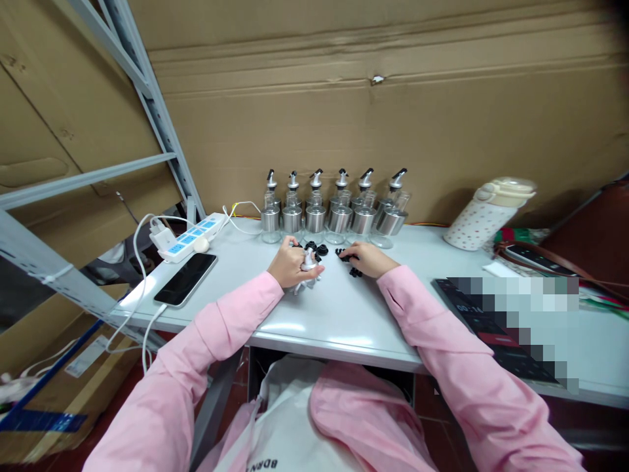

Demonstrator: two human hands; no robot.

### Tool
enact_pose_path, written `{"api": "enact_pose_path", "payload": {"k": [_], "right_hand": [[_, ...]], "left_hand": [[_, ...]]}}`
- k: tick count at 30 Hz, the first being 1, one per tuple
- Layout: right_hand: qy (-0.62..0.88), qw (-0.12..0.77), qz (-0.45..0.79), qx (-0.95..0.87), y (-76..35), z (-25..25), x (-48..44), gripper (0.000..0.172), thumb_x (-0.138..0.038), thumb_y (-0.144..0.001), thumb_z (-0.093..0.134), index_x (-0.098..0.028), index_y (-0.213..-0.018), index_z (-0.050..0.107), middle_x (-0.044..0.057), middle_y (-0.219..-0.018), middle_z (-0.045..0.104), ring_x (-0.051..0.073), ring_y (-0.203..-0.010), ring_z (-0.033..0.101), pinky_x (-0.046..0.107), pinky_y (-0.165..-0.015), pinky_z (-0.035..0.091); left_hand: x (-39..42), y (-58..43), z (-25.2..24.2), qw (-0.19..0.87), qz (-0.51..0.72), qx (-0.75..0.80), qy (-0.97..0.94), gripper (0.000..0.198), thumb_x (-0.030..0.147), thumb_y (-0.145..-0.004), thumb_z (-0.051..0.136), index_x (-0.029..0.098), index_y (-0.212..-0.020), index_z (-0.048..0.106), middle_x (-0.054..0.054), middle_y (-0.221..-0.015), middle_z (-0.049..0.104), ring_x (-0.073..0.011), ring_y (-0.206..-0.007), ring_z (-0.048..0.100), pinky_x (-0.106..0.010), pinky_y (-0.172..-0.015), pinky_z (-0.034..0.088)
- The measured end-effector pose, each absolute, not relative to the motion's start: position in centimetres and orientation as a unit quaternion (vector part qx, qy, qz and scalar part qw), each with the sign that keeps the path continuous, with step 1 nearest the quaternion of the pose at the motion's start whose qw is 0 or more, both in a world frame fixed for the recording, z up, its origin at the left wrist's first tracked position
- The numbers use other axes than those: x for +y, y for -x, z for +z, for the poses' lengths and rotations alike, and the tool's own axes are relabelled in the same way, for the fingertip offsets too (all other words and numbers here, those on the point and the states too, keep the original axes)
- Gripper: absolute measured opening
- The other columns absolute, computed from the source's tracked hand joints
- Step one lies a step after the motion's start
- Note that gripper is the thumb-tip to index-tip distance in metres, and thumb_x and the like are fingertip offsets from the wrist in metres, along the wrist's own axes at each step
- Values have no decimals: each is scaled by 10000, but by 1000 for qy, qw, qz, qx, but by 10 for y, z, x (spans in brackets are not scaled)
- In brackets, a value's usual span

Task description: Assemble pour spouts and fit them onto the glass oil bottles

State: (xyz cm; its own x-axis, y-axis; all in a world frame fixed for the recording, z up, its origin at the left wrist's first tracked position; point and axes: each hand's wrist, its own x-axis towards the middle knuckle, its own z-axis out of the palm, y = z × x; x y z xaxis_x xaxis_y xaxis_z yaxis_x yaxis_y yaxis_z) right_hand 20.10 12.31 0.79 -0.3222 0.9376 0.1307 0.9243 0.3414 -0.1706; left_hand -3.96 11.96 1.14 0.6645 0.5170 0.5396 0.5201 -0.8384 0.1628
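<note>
Near the middle of the table, my left hand [289, 263] is closed around a silver bottle pourer spout [309, 258]. Under and beside that hand lie more silver spout pieces [305, 286], partly hidden by it. Several black ring-like stoppers [321, 250] sit just beyond it. To the right, my right hand [367, 259] reaches down with fingers pinched on a small black piece [340, 252] at a little pile. Other small black pieces [354, 272] show below its fingers. Behind both hands stand glass bottles with steel sleeves [339, 219]; the rear ones carry pourers [366, 176].
At left are a power strip [194, 237] with white cables and a black-screened phone [187, 278]. A spotted tumbler [479, 219] stands at right, near a tablet-like device [491, 328] showing a timer. A cardboard wall [393, 118] rises behind the table [324, 321]; a metal rack [162, 124] is at left.
</note>
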Motion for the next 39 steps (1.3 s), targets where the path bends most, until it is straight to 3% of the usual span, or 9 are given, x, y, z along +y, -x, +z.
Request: {"api": "enact_pose_path", "payload": {"k": [24,28,32,36,39], "right_hand": [[568,118,21,-814,-205,9,125,342,-42,-747,478,-182,-919,739,71,-960,699,173,-868,641,249,-837,461],[542,189,9,-819,-202,11,125,233,-192,-831,490,-165,-834,722,80,-854,680,175,-781,622,271,-766,463],[466,319,16,-825,-185,20,115,321,-356,-900,425,-164,-825,671,77,-792,641,167,-730,586,271,-711,451],[384,400,48,-831,-158,28,97,350,-398,-937,342,-188,-960,622,71,-866,637,163,-788,583,273,-725,444],[337,390,59,-855,-143,28,88,365,-390,-955,282,-197,-1042,578,77,-908,613,163,-817,573,281,-746,438]], "left_hand": [[119,40,11,-12,-305,-275,912,612,626,-874,270,161,-646,597,-15,-542,583,-130,-535,456,-408,-854,301],[119,39,13,-19,-308,-266,913,679,648,-881,179,161,-626,578,-17,-546,582,-124,-527,445,-403,-854,295],[120,39,12,-20,-309,-261,914,732,689,-861,117,165,-641,577,-20,-569,598,-124,-538,453,-401,-850,293],[122,40,9,-12,-306,-248,919,737,699,-855,110,166,-663,581,-17,-581,609,-123,-546,460,-395,-845,291],[123,39,7,14,-297,-215,930,703,668,-876,137,162,-635,561,-25,-581,609,-132,-583,483,-386,-830,295]]}}
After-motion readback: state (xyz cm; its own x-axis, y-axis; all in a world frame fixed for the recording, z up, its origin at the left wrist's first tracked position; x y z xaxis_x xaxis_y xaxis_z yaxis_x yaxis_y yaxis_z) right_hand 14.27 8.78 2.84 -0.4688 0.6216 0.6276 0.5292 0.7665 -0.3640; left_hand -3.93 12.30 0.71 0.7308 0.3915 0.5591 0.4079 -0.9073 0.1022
